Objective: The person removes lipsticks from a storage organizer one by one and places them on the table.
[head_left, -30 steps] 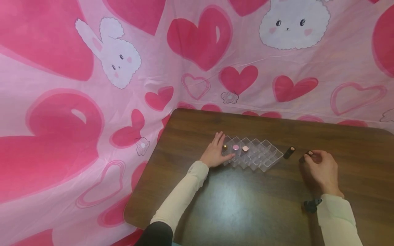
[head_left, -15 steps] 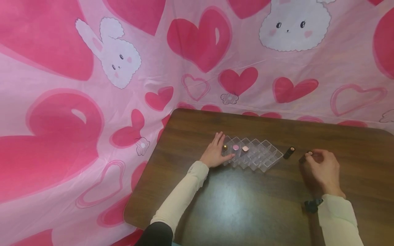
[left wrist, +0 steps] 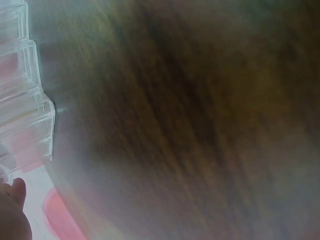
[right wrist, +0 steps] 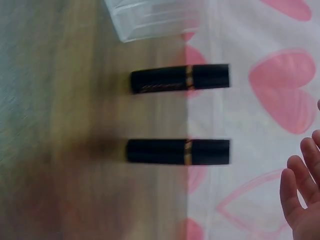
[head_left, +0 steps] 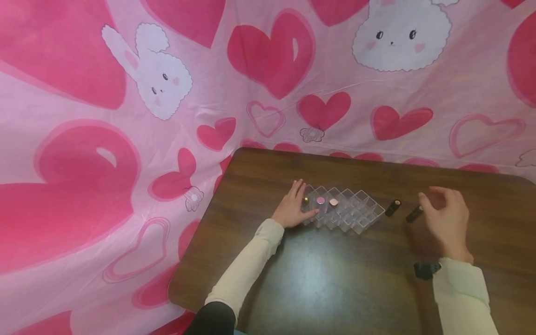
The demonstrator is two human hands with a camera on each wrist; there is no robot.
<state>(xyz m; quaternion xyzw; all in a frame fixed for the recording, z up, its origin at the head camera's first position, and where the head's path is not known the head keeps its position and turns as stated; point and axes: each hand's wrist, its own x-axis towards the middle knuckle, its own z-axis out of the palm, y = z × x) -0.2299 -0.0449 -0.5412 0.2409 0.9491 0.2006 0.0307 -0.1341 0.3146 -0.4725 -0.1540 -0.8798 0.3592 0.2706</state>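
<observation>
Holds the right hand (head_left: 448, 222), fingers parted and gripping nothing, just beside an upright black tube (head_left: 413, 215) at 9 o'clock. Further along, shows a second upright tube (head_left: 393, 208), then a clear organizer (head_left: 356, 211). Rests the left hand (head_left: 293, 208), fingers extended, at its 9 o'clock end. Leaves broad desk (head_left: 326, 279) toward 6, less toward the far edge at 12.

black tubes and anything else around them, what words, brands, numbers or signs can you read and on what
Nothing can be quoted.
Black tube nearer the tray: a line of lettering along its side, too blurred to read.
Other black tube: no lettering shows.
Clear tray: no text shows.
Caps in the tray: too small to tell.
Pink backdrop: drawings, no readable words.
</observation>
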